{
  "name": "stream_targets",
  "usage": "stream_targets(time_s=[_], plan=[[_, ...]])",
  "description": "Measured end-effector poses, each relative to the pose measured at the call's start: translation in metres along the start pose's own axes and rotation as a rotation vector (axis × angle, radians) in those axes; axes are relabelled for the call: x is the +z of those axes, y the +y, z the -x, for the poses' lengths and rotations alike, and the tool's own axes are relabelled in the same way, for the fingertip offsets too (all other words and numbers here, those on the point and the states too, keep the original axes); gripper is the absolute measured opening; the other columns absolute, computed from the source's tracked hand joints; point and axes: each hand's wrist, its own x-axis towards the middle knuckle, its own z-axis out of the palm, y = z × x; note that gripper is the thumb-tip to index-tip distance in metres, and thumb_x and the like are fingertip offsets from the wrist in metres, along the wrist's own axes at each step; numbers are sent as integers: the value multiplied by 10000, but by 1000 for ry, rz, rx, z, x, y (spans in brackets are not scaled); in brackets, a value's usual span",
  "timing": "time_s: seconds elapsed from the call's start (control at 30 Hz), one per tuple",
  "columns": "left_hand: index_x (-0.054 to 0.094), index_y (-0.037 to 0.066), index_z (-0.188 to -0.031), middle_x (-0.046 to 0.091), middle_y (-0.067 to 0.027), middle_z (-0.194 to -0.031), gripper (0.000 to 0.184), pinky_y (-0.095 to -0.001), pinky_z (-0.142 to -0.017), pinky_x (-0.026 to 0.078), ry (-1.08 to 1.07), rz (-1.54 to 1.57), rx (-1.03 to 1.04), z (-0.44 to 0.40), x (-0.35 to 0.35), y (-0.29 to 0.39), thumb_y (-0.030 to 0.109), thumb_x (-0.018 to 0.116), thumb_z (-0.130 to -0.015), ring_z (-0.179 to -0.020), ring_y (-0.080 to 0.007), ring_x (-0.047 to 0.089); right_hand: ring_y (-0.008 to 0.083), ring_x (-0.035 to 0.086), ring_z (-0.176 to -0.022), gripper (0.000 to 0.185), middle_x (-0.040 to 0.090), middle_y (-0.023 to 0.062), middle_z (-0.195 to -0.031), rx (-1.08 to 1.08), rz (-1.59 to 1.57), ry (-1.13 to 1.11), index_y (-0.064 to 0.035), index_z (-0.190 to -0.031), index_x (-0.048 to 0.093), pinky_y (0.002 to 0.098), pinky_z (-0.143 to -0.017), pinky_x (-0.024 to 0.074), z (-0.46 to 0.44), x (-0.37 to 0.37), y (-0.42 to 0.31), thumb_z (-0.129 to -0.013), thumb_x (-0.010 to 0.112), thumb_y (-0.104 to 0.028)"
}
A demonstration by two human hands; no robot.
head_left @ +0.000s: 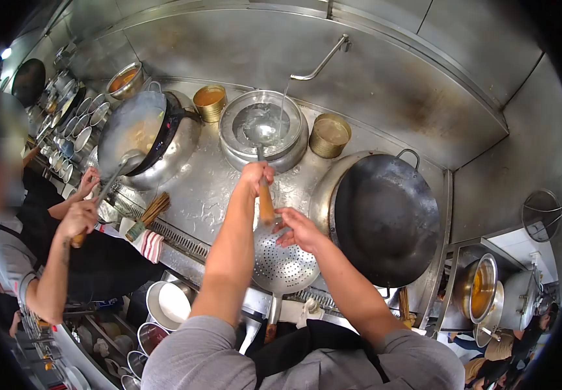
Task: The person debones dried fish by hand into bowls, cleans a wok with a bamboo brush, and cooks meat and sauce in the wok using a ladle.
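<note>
My left hand (256, 179) is closed round the ladle (261, 127), whose wooden handle end points back toward me. The ladle's bowl sits in a round metal basin of water (232, 123) under a thin stream from the wall tap (320, 65). My right hand (296, 230) is held with its fingers apart, holding nothing, just right of the ladle's handle end. Beneath it lies a perforated strainer (285, 263), its handle toward my body. To the right of my hands is a large dark wok (388, 221) with no food visible in it.
A co-worker at the left holds another ladle (115, 172) in a steaming wok (131, 133). Two tins (210, 104) (330, 135) flank the basin. A bamboo brush (151, 213) lies left. White containers (168, 304) stand at lower left; a metal pot (482, 289) is at right.
</note>
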Motion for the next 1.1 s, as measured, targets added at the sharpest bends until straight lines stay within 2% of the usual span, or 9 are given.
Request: stream_targets(time_s=[0.03, 0.17, 0.3, 0.4, 0.57, 0.67, 0.73, 0.87, 1.1], plan=[[424, -16, -1080, 503, -63, -698, 168, -247, -415, 410, -259, 627, -150, 10, -1, 5, 91, 477, -961, -489, -113, 476, 228, 684, -767, 411, 624, 123, -1005, 0, -7, -4, -173, -1367, 421, 323, -648, 561, -10, -2, 0, -1016, 488, -375], [406, 17, -1097, 449, -19, -693, 125, -195, -410, 354, -325, 775, -109, 86, 19, 2, 55, 432, -980, -475, -47, 382, 259, 648, -896, 397, 595, 158, -1106, -188, -97, 207, -37, -1330, 449, 376, -763, 573, -76, -30, -6, -942, 533, -29], [471, 32, -1083, 425, 1, -714, 122, -198, -406, 334, -166, 520, -61, 166, 25, 8, 124, 429, -1015, -483, -42, 371, 292, 648, -854, 342, 574, 205, -1117, -333, 12, 552, 38, -1243, 490, 392, -777, 591, -170, -63, -16, -905, 470, 85], [471, 28, -1137, 412, 3, -718, 159, -201, -407, 330, -145, 392, -15, 209, 23, 10, 120, 447, -1010, -482, -44, 363, 288, 653, -815, 312, 605, 160, -1055, -338, -102, 581, 18, -1206, 520, 388, -694, 585, -207, -58, -24, -896, 500, 38], [469, 60, -1159, 446, -22, -738, 166, -214, -422, 334, -155, 420, -13, 256, 17, 0, 118, 468, -1004, -498, -57, 372, 357, 682, -878, 307, 699, 195, -995, -352, 805, 670, -50, -988, 725, 444, -807, 524, -216, -52, -19, -822, 631, -291], [470, 49, -1176, 433, -16, -733, 185, -217, -420, 339, -190, 458, -53, 278, 24, -13, 117, 467, -1004, -493, -56, 373, 402, 661, -937, 345, 677, 249, -952, -343, 878, 695, 1, -1006, 697, 438, -824, 513, -213, -60, -2, -825, 630, -285], [464, 39, -1205, 421, -10, -725, 218, -215, -413, 341, -200, 449, -78, 294, 37, -19, 117, 469, -1003, -478, -49, 365, 259, 613, -616, 204, 679, 173, -743, -531, 673, 774, 46, -812, 680, 404, -589, 474, -163, -31, -12, -799, 657, -157], [458, 35, -1246, 402, -3, -712, 262, -211, -397, 340, -247, 409, -75, 335, 80, -32, 121, 475, -1000, -457, -39, 360, 229, 563, -630, 301, 610, 107, -877, -257, 45, 493, 3, -1074, 602, 376, -544, 469, -73, -11, -43, -778, 600, -51], [434, 54, -1317, 435, -21, -733, 345, -214, -406, 339, -203, -50, -11, 395, 159, -80, 120, 480, -982, -465, -48, 364, 142, 580, -533, 85, 596, 54, -705, -402, -253, 429, -35, -942, 609, 254, -445, 488, 71, -95, -47, -866, 584, -6]])
